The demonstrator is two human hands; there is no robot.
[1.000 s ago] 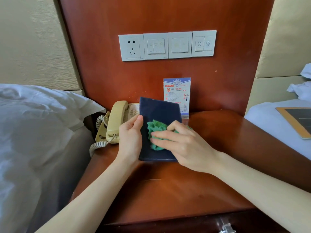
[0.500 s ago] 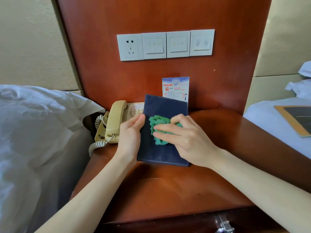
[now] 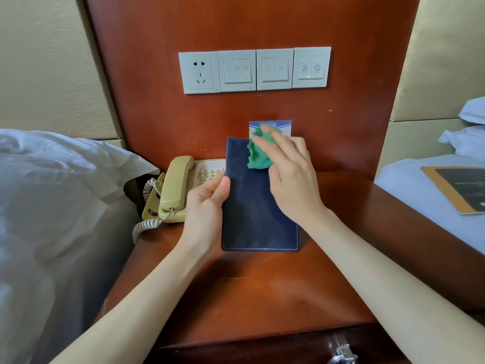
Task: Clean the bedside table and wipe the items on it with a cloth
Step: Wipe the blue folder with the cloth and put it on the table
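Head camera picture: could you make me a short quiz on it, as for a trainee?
1. True or false: the left hand grips the blue folder by its left edge.
2. The right hand presses the green cloth near which part of the folder? A) bottom edge B) top right corner C) left edge
3. Fill in: left of the folder on the table sits a beige ____.

Key: 1 true; 2 B; 3 phone.

card [image 3: 286,127] print blurred, no readable text
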